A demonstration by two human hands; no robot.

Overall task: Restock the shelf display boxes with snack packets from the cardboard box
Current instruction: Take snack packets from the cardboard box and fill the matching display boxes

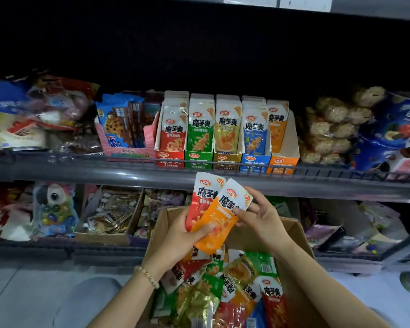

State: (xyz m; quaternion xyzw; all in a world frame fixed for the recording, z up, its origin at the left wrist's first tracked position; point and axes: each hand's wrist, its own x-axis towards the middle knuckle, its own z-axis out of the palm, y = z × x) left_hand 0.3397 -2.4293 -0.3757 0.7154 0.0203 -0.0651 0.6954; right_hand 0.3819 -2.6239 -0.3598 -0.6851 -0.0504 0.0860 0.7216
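I am sorting, two packets lifted out and not yet placed. My left grip (182, 235) is closed around the lower halves of a red packet (197, 204) and an orange packet (219, 223), fanned apart, thumb pressed across the orange one in front. My right grip (260, 216) pinches the orange packet's upper right edge, thumb on its face and fingers curled behind. Both packets hang above the open cardboard box (296, 235), just below the front rail of the shelf (128, 170). The box under my wrists holds a loose heap of red, green, yellow, orange and blue packets, so most of the restocking is ahead of me, I judge.

On the shelf five display boxes stand side by side. The red display box (169, 159) is at the left end and the orange display box (282, 163) at the right end, with green, yellow and blue between them. The orange one looks thinly filled, with bare cardboard wall showing beside its packets.

Next I think I should draw the orange packet free with my right grip while the left keeps the red one. Then I lift it over the rail and slide it upright, face forward, into the orange box. The red goes to the far left after that
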